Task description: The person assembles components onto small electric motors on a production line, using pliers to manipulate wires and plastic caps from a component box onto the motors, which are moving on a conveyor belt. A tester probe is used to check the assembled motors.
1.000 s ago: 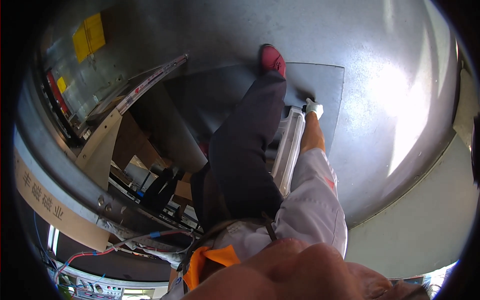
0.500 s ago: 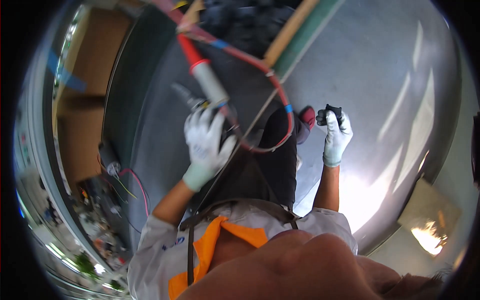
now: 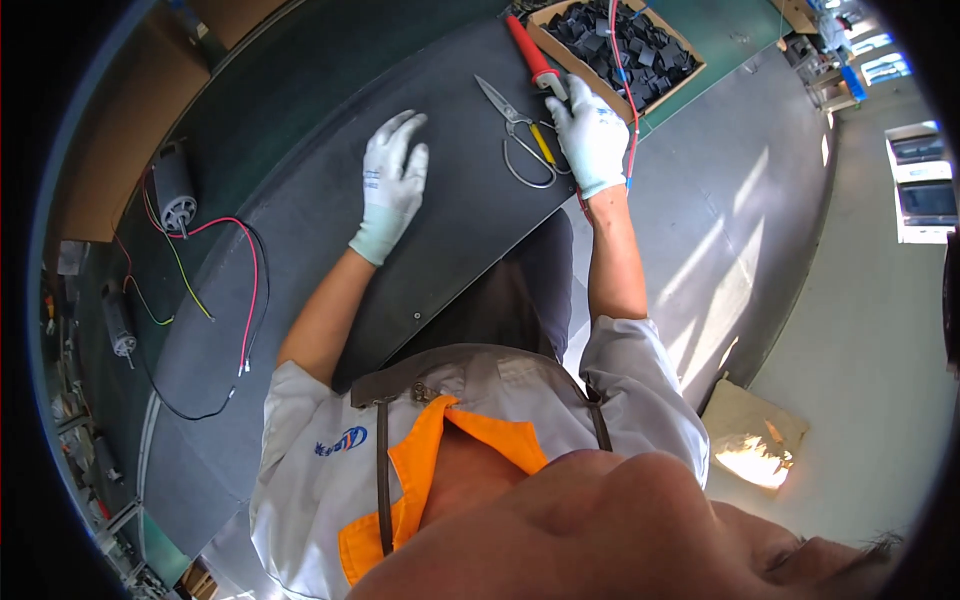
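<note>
My right hand (image 3: pixel 595 140), in a white glove, is at the bench's far edge. Its thumb and fingers close round the grey end of a tool with a red tapered sleeve (image 3: pixel 530 48). A red cord (image 3: pixel 632 120) with blue bands runs past this hand. Metal scissors (image 3: pixel 508 112) lie just left of it, with a yellow strip (image 3: pixel 542 143) by their handles. My left hand (image 3: pixel 393 180), gloved too, hovers over the dark bench top (image 3: pixel 450 210). Its fingers are apart and hold nothing.
A cardboard box (image 3: pixel 690 75) full of small black pieces stands beyond my right hand. Two cylindrical motors (image 3: pixel 172 185) with coloured wires (image 3: pixel 250 270) lie at the left. Large cardboard boxes (image 3: pixel 110 150) stand at the far left, and a brown sheet (image 3: pixel 760 425) lies at the right.
My right hand has moved forward to the tool; the black piece it held no longer shows. My left hand has let go of the tool and drawn away. The view has turned.
</note>
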A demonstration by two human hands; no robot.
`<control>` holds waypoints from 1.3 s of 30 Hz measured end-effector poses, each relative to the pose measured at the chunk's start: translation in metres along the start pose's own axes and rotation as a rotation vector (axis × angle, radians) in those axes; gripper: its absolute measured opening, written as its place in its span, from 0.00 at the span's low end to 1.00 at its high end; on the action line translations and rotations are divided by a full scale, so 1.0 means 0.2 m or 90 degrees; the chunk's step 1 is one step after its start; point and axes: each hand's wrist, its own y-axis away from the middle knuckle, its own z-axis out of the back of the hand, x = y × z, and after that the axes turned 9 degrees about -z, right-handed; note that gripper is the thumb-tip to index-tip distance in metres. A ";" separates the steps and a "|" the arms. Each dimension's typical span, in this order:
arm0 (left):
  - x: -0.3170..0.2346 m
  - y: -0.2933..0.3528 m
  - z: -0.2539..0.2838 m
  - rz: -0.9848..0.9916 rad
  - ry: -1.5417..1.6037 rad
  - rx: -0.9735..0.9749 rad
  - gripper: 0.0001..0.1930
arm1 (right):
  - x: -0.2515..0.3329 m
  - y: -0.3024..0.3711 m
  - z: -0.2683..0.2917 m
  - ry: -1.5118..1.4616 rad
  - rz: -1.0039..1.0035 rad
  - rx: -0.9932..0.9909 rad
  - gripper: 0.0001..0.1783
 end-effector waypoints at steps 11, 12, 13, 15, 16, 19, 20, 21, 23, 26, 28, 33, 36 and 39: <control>0.09 0.03 -0.01 0.056 -0.023 0.076 0.18 | 0.04 0.42 -0.21 0.089 0.087 0.003 0.20; 0.07 0.02 0.00 0.034 -0.046 0.109 0.19 | 0.04 0.47 -0.18 0.055 0.105 0.049 0.21; 0.06 0.02 0.00 0.009 -0.063 0.144 0.19 | 0.03 0.52 -0.13 0.025 0.119 0.094 0.23; 0.05 0.03 -0.02 -0.003 -0.066 0.180 0.21 | 0.07 0.63 -0.04 0.058 0.104 0.146 0.29; -0.01 0.03 -0.03 -0.061 -0.119 0.228 0.22 | 0.08 0.67 0.00 0.095 0.080 0.177 0.31; -0.10 -0.01 -0.08 -0.119 -0.198 0.319 0.25 | 0.07 0.72 0.08 0.134 0.067 0.234 0.35; -0.12 -0.03 -0.10 -0.089 -0.212 0.341 0.25 | 0.07 0.72 0.09 0.134 0.076 0.260 0.37; -0.13 -0.05 -0.11 -0.065 -0.224 0.362 0.25 | 0.09 0.72 0.12 0.138 0.073 0.256 0.37; -0.11 -0.09 -0.16 -0.081 -0.235 0.349 0.25 | 0.12 0.71 0.16 0.136 0.000 0.328 0.38; -0.09 -0.22 -0.24 -0.038 -0.226 0.365 0.24 | 0.10 0.71 0.19 0.111 -0.056 0.329 0.41; -0.04 -0.22 -0.27 -0.083 -0.216 0.332 0.24 | -0.02 0.75 0.21 -0.125 -0.148 0.362 0.40; 0.06 -0.21 -0.34 -0.111 -0.067 0.218 0.20 | 0.08 0.74 0.34 -0.775 -0.393 0.352 0.41; 0.11 -0.23 -0.36 -0.075 0.058 0.122 0.19 | 0.34 0.61 0.37 -1.034 -0.270 0.327 0.52; 0.24 -0.19 -0.39 0.012 0.239 0.001 0.17 | 0.48 0.49 0.32 -0.851 -0.054 0.404 0.53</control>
